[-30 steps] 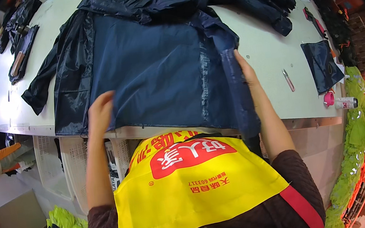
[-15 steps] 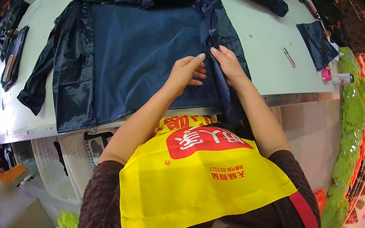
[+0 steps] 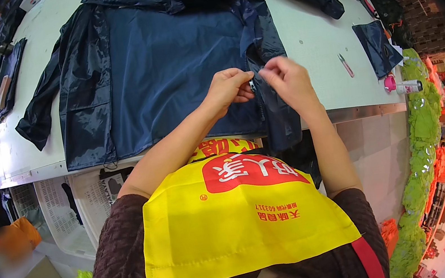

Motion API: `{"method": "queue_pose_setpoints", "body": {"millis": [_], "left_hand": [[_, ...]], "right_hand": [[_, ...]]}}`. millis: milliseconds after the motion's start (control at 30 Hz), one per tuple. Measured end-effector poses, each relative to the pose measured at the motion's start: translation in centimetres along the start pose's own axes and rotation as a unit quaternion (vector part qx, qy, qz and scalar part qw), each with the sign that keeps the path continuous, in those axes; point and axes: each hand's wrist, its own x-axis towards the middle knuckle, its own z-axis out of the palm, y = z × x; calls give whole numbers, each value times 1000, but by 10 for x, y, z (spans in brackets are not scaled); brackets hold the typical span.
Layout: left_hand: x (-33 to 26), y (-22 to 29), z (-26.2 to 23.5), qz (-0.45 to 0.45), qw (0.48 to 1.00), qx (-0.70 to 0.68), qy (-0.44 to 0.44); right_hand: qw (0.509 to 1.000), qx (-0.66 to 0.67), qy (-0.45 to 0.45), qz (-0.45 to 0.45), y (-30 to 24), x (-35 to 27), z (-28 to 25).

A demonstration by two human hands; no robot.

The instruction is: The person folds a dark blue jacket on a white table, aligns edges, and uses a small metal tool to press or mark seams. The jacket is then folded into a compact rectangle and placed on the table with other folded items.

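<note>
while your left hand (image 3: 228, 88) pinches the navy jacket (image 3: 167, 67) at its front edge, your right hand (image 3: 291, 85) blurs close beside, grip unclear | jacket spread on pale table (image 3: 322, 62) | step: probably working that edge; next needs steady fingertips

Off the white table (image 3: 315, 55): small pink-and-silver tool (image 3: 346, 65) lying on its right part, dark folded cloth (image 3: 376, 49) closer to its right edge. Pink thing (image 3: 390, 83), shape unclear, plus clear bottle (image 3: 408, 86) at that edge; can't tell if the bottle's upright. Past that edge, long lime-green heap (image 3: 415, 168). Dark bundle with a flat brown piece (image 3: 3, 93) on top, table's left part. White perforated crates (image 3: 62, 218) under its front edge, left half.
</note>
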Motion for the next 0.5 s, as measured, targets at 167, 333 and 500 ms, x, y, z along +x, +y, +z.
{"method": "queue_pose_setpoints", "body": {"millis": [167,333,500], "left_hand": [[-1,8,4,-32,999,20,10],[4,10,3,-15,999,46,9],[9,4,7,12,998,61,29]], "right_hand": [[988,95,-89,87,-7,-6,15],[943,262,-84,188,-2,-7,16],[949,273,-59,148,0,-14,16]]}}
